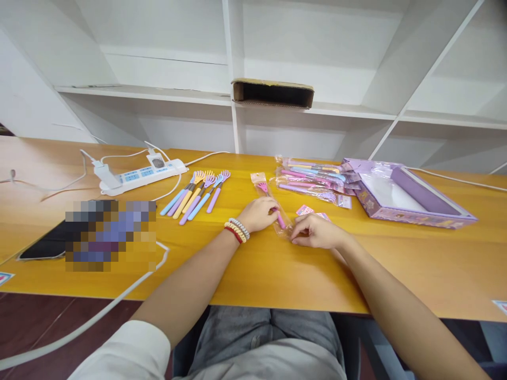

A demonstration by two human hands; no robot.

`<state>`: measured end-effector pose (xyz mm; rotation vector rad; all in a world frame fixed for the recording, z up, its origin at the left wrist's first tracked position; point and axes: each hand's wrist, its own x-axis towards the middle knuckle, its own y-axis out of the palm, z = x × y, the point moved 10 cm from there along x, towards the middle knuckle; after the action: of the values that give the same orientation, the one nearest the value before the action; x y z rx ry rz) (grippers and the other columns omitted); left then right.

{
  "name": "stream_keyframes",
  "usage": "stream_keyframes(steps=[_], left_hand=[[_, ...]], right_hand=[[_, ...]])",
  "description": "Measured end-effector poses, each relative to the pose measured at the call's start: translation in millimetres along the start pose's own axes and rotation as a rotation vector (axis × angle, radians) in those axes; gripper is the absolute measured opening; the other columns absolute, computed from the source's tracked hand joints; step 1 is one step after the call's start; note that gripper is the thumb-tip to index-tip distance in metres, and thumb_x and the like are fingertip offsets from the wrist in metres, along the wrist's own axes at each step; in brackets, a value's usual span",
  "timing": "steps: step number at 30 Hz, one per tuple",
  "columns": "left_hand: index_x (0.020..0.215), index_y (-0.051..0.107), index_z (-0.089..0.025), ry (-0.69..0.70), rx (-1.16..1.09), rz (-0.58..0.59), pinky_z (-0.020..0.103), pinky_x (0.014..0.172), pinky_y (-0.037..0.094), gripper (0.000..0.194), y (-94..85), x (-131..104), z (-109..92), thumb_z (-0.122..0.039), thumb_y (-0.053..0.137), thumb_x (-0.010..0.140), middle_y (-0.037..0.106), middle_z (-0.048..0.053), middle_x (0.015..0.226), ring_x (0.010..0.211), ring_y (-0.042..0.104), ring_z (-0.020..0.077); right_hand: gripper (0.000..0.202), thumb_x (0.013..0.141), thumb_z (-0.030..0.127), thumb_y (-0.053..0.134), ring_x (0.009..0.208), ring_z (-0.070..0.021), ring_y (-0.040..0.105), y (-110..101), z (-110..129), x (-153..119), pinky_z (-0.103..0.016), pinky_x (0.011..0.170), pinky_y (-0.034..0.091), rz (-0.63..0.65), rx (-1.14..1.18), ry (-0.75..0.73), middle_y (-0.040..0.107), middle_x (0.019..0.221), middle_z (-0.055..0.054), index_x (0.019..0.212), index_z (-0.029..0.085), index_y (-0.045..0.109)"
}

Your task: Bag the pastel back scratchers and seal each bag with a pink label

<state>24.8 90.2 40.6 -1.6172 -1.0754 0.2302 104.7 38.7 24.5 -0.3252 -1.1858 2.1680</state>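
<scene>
A pink back scratcher (pixel 280 219) lies inside a clear plastic sleeve (pixel 258 179) on the table in front of me. Across its middle, my left hand (pixel 259 214) is closed, with fingers gripping the handle through or at the sleeve. My right hand (pixel 312 231) pinches at the sleeve's near open-looking end, thumb and fingertips together. Small pink printed cards (pixel 304 210) lie just beyond the right hand, partly covered by it. To the left, several loose back scratchers (pixel 194 200) in blue, purple and yellow rest side by side, claws pointing away.
Several bagged back scratchers (pixel 312 179) are piled at the back right, against an open purple display box (pixel 415 214). A white power strip (pixel 142 177) with cords stands at the back left. A dark flat item (pixel 47 237) lies left, partly blurred. White shelves hold a cardboard box (pixel 273 95).
</scene>
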Motion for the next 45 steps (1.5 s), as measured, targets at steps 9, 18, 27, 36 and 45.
stream_keyframes(steps=[9,18,27,36,45], left_hand=[[0.093,0.065,-0.018,0.006,0.014,-0.022,0.029,0.091,0.042,0.022,-1.0,0.5,2.1,-0.023,0.048,0.079,0.064,0.005,0.098,0.096,0.057,0.0169],[0.079,0.068,-0.020,0.057,-0.010,0.077,0.029,0.087,0.042,0.021,2.8,-0.4,-22.6,-0.022,0.047,0.079,0.068,0.002,0.089,0.091,0.057,0.0170],[0.085,0.066,-0.021,0.083,-0.028,0.131,0.030,0.084,0.040,0.019,4.3,-2.3,-25.8,-0.024,0.050,0.077,0.067,0.002,0.089,0.090,0.054,0.0180],[0.085,0.063,-0.020,0.176,-0.059,0.274,0.032,0.087,0.036,0.032,9.1,-7.9,-33.3,-0.047,0.064,0.067,0.060,0.005,0.097,0.097,0.047,0.0209],[0.089,0.062,-0.022,0.089,-0.063,0.304,0.034,0.087,0.033,0.041,18.2,-6.5,-22.6,-0.053,0.066,0.063,0.056,0.004,0.096,0.099,0.043,0.0226]], right_hand=[[0.011,0.075,0.012,0.051,0.065,-0.0111,0.050,-7.8,10.0,1.8,-0.024,0.064,0.038,-0.133,-0.110,-0.050,0.057,0.074,-0.002,0.078,0.018,0.060],[0.012,0.083,0.017,0.044,0.077,-0.0161,0.051,-17.1,8.3,4.6,-0.029,0.073,0.039,-0.305,-0.170,0.009,0.058,0.081,-0.006,0.080,0.018,0.056],[0.014,0.081,0.012,0.047,0.068,-0.0117,0.053,-8.5,11.7,9.9,-0.025,0.071,0.040,-0.265,-0.023,-0.010,0.061,0.070,-0.001,0.072,0.018,0.055],[0.007,0.082,0.022,0.049,0.057,-0.0107,0.052,-4.8,-5.7,8.8,-0.024,0.061,0.039,-0.249,0.080,0.107,0.061,0.064,0.000,0.081,0.018,0.055],[0.013,0.079,0.031,0.054,0.056,-0.0106,0.048,-12.9,-12.1,6.5,-0.023,0.055,0.034,-0.310,-0.089,0.184,0.057,0.064,0.000,0.079,0.018,0.058]])
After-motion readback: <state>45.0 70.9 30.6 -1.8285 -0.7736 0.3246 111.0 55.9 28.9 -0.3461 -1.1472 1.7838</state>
